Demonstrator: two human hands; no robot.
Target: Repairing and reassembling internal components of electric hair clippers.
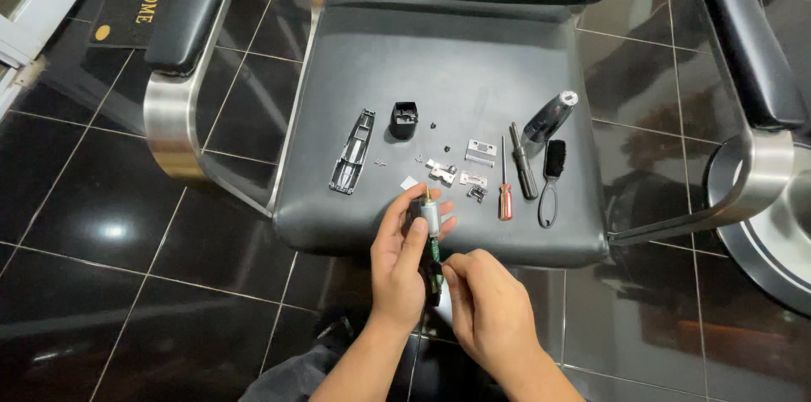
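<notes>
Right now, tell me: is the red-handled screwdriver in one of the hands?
No. The red-handled screwdriver lies on the chair seat, while both hands hold a small motor.

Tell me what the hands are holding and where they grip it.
The left hand grips a small motor around its silver body; the right hand pinches the green board hanging below it.

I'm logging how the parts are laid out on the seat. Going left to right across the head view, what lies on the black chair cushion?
Long grey housing shell → black boxy cap → small silver metal blade plate → red-handled screwdriver → black-handled screwdriver → small black cleaning brush.
</notes>
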